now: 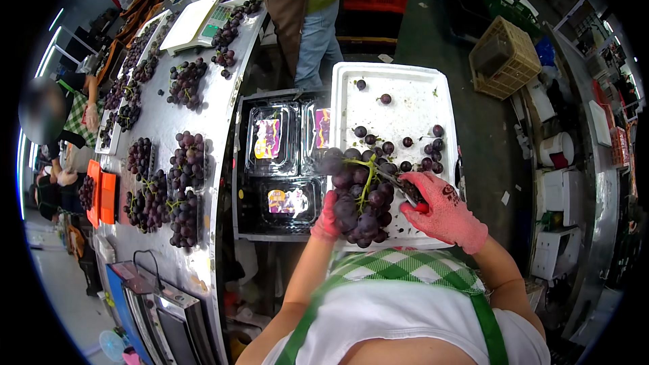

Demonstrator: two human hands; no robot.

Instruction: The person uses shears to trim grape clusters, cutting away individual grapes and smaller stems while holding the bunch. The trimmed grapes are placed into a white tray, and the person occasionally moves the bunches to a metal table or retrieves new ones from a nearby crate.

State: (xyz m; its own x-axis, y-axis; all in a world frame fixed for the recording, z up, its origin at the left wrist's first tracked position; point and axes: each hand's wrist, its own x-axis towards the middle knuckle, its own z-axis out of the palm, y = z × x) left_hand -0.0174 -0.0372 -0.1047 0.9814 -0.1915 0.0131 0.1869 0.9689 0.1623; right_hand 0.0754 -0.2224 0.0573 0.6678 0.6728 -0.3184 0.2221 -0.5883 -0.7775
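Note:
My left hand (pixel 327 220), in a pink glove, holds up a bunch of dark purple grapes (pixel 362 203) from its left side; the fingers are partly hidden behind the grapes. My right hand (pixel 441 210), gloved the same way, grips small scissors (pixel 400 185) with red handles, their blades against the upper right of the bunch near the green stem (pixel 369 177). Beneath the bunch lies a white foam tray (pixel 395 71) with loose grapes (pixel 388 148) and small scraps on it.
Left of the tray, a dark crate (pixel 268 237) holds clear plastic boxes (pixel 274 162) with labels. Further left, a metal table (pixel 167 126) bears grape bunches (pixel 187 162) and a scale (pixel 195 25). A person (pixel 309 15) stands beyond the tray; others are across the table.

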